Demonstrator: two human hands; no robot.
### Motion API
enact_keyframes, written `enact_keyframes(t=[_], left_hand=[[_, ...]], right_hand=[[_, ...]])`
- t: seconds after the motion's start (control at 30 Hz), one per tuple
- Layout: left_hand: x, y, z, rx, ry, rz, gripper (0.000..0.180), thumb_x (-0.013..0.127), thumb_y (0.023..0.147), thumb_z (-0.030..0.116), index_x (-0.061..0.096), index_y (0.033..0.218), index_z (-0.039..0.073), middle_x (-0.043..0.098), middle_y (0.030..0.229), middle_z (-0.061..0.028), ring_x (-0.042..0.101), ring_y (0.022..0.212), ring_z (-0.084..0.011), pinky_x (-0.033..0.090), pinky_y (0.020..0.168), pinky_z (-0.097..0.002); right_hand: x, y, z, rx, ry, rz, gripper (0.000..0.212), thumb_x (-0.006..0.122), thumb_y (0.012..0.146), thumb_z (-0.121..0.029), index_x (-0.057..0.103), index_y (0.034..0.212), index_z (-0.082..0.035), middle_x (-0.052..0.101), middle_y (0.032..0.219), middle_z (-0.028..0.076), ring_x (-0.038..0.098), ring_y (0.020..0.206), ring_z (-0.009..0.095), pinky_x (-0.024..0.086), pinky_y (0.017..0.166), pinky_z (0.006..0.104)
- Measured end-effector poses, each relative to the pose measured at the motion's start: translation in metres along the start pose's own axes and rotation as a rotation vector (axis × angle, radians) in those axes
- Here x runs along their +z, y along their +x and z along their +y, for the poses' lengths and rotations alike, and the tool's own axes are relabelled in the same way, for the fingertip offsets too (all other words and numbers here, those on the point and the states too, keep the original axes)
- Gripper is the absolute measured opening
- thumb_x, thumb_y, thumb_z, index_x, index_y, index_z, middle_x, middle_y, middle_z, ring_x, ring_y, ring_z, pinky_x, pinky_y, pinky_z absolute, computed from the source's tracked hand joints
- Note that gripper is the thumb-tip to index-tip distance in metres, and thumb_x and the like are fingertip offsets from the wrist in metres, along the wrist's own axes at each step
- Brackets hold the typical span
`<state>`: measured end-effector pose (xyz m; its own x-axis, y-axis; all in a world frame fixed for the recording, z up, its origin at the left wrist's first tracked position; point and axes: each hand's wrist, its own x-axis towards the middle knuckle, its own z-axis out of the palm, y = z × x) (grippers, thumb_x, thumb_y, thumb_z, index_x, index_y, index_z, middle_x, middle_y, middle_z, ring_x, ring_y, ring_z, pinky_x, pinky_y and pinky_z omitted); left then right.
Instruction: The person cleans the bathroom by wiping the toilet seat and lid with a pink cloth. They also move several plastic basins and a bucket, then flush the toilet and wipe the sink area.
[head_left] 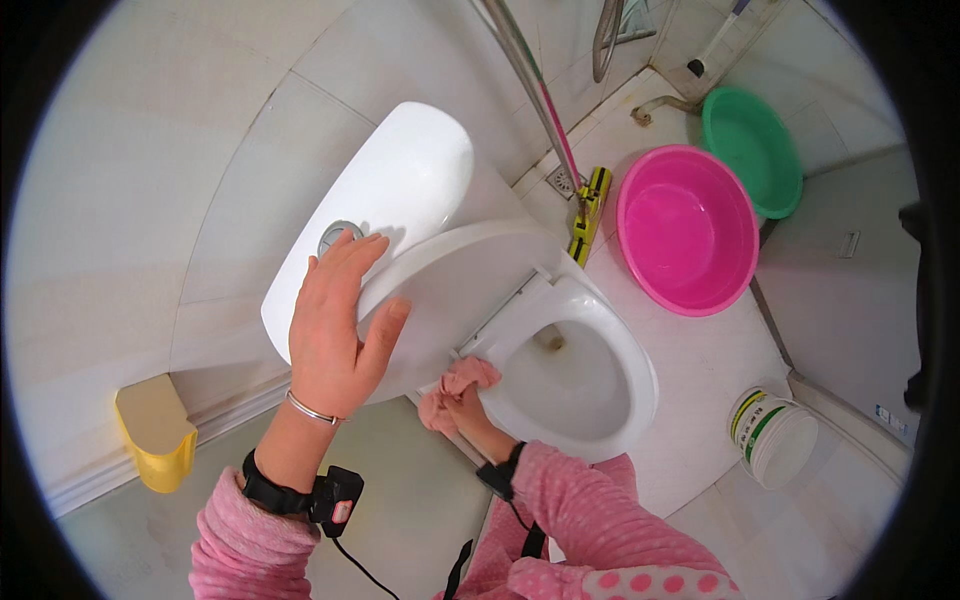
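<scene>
A white toilet stands in front of me with its lid (450,280) raised against the tank (380,180). My left hand (340,310) is at the left edge of the lid, fingers stretched out and thumb apart, its fingertips near the round flush button (338,236). Lower down, my right hand (468,412) is closed on a pink cloth (466,378). That cloth lies against the near side of the toilet seat (640,375), close to the hinge. Part of the right hand's grip is hidden by the cloth.
On the floor to the right stand a pink basin (690,230), a green basin (755,150) and a white bucket (782,445). A mop with a yellow head (590,215) leans behind the toilet. At the left wall is a yellow bin (157,430).
</scene>
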<state>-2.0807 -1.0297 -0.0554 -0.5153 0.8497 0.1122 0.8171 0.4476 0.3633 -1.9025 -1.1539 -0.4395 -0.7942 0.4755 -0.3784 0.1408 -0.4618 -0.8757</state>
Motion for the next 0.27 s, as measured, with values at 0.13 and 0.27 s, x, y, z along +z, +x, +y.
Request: enact_keyframes(t=[0.13,0.27], left_hand=[[0.002,-0.003,0.0,-0.01,-0.002,0.01,0.043,0.058,0.085,0.03,0.051,0.12,0.007,0.054,0.119,-0.0173,0.046,0.117,-0.0403,0.032,0.098,-0.055],[0.002,-0.001,0.003,-0.006,0.007,0.023,0.044,0.059,0.084,0.031,0.051,0.12,0.007,0.054,0.12,-0.019,0.046,0.117,-0.0401,0.031,0.098,-0.0551]], right_hand=[[0.043,-0.001,0.021,-0.165,0.116,-0.223,0.048,0.053,0.084,-0.008,0.032,0.126,-0.005,0.047,0.108,0.006,0.049,0.1,0.017,0.041,0.086,0.0288],[0.067,0.005,0.0,-0.331,0.178,-0.317,0.056,0.056,0.08,-0.006,0.03,0.129,-0.008,0.046,0.114,0.005,0.045,0.108,0.013,0.038,0.09,0.028]])
